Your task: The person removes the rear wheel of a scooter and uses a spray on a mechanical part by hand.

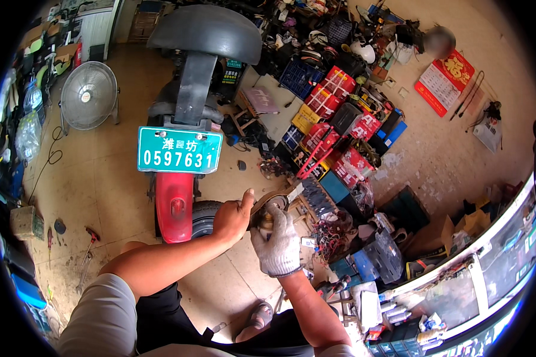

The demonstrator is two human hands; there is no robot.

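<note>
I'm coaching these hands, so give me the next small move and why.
Perhaps ease the gloved right hand back slightly while the left hand steadies the round part: the right covers some of its face, and the left is at its edge.

Head camera: left of a side-by-side pair, looking down and forward
Forearms: nearest, from the lower edge
Hands: close, near mid-frame
Fan: farther off
Floor: seen from above, fisheye-wide
</note>
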